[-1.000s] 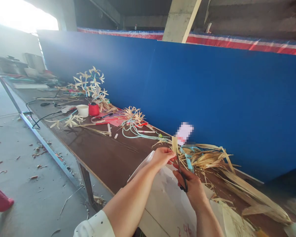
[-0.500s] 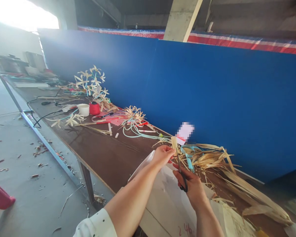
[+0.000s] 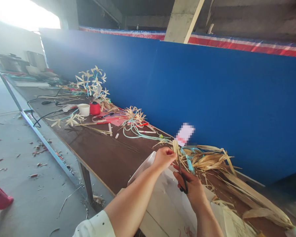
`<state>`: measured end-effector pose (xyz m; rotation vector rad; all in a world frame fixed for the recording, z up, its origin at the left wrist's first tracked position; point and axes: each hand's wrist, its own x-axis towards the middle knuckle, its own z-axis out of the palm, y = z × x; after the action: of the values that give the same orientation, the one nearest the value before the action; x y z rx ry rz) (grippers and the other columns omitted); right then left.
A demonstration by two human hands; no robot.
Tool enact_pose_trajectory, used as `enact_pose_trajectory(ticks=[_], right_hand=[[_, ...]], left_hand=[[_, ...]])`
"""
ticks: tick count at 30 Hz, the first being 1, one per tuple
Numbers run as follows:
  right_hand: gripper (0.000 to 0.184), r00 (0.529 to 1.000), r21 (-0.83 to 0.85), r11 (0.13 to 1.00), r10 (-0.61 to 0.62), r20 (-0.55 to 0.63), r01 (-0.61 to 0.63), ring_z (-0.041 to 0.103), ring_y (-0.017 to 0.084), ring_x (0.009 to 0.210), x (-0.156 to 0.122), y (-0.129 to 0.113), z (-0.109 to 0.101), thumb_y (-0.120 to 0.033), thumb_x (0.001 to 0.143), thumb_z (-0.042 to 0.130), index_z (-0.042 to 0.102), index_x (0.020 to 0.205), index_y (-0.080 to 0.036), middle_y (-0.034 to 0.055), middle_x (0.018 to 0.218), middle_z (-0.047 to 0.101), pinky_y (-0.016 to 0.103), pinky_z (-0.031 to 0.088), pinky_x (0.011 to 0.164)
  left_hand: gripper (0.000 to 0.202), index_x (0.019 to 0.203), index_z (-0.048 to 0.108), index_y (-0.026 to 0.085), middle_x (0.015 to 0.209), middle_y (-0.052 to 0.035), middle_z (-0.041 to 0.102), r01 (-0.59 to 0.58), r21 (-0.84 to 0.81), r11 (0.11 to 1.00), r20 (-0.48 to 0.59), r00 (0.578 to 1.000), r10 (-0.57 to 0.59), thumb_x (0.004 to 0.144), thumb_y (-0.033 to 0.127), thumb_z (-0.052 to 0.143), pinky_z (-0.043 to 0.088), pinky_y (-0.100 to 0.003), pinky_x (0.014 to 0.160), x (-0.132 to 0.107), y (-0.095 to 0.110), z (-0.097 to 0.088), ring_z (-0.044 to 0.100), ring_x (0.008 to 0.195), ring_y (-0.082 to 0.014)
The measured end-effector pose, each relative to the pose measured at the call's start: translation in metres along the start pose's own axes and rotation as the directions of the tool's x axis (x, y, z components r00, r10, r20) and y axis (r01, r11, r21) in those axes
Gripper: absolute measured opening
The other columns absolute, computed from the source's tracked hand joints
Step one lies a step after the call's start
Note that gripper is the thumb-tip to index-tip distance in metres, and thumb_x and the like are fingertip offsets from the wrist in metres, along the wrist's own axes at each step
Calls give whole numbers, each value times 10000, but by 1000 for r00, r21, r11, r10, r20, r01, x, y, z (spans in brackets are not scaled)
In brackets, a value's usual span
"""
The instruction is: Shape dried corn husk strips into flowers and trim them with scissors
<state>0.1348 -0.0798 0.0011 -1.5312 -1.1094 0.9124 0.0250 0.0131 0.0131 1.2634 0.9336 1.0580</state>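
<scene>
Between its thumb and fingers my left hand [image 3: 165,156] pinches a short piece of pale dried husk [image 3: 175,145], which stands upright and looks split into strips at its top. My right hand [image 3: 191,182] is closed round the handles of black-handled scissors [image 3: 183,179]. The scissor blades point up, right beside the husk piece; I cannot tell whether they touch it. Both hands are over a white sheet and a cardboard box [image 3: 162,204]. Just beyond my right hand lies a heap of dry husks [image 3: 208,160] with light-blue strips [image 3: 189,162].
A brown table [image 3: 98,149] runs away to the left along a blue partition [image 3: 212,98]. On it are husk flowers [image 3: 91,80], a red thread spool [image 3: 94,108], a white cup [image 3: 84,110] and pale-green stems [image 3: 133,131]. A pink stool [image 3: 0,194] stands at the left.
The top of the husk piece showed as one flat strip before and now shows separate strips. Both hands have hardly moved, and the view has shifted slightly.
</scene>
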Motion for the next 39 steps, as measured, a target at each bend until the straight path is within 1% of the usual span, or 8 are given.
enact_pose_trajectory(ticks=[6,11,18,23,27,31,36,39], right_hand=[[475,1000,26,1000,-4,-5,5,410,89,495,-1,-1,1,-438,589,742,701,987,-183,-5,625,550,252,353,479],[490,1000,11,1000,-5,-12,5,426,101,494,-1,0,1,-450,591,736,698,997,-178,0,631,557,261,356,475],[487,999,7,1000,-8,-36,8,431,99,490,-1,0,1,-455,590,734,699,999,-194,-10,607,547,253,365,472],[498,998,8,999,-35,-50,36,424,93,502,-1,0,0,-463,583,735,700,1000,-192,-11,635,542,244,366,471],[478,998,4,999,-44,-47,44,418,92,503,-2,-1,0,-448,588,736,702,993,-198,-11,625,543,244,369,472],[463,997,6,998,-56,-54,56,436,98,521,-4,-3,1,-442,596,736,703,984,-194,-1,663,553,248,387,485],[483,999,14,1000,-26,-47,27,457,112,525,-4,-3,3,-453,573,743,708,974,-185,12,680,577,262,398,490],[476,999,7,999,-34,-25,35,459,112,516,-3,-2,3,-450,567,745,713,961,-185,12,668,579,259,391,480]], left_hand=[[123,658,571,147,590,9,572,10,6,1000,11,1000,-10,677,265,597,408,-170,433,-1,1,-1,494,457,-68],[130,656,569,154,583,11,572,-7,11,1000,14,1000,7,678,280,588,418,-185,454,1,-2,-1,495,465,-74],[143,666,592,160,515,21,544,-59,193,979,18,998,57,672,303,583,349,-188,443,-2,-3,-2,499,466,-92],[170,688,610,161,539,14,561,-114,235,965,35,993,109,683,329,581,351,-188,481,-1,-5,-3,505,514,-96],[173,678,601,162,570,12,572,-133,245,960,31,991,129,681,334,589,352,-186,489,1,-8,-2,501,529,-93],[187,702,599,161,617,8,587,-124,205,971,28,992,121,686,347,602,364,-176,482,2,-9,-2,498,525,-82],[277,770,583,169,642,14,573,-57,33,998,8,998,57,712,440,584,378,-167,436,4,-7,0,495,504,-76],[226,742,566,171,600,24,550,-60,-22,998,-36,998,59,721,395,580,378,-171,426,6,-7,0,492,491,-79]])
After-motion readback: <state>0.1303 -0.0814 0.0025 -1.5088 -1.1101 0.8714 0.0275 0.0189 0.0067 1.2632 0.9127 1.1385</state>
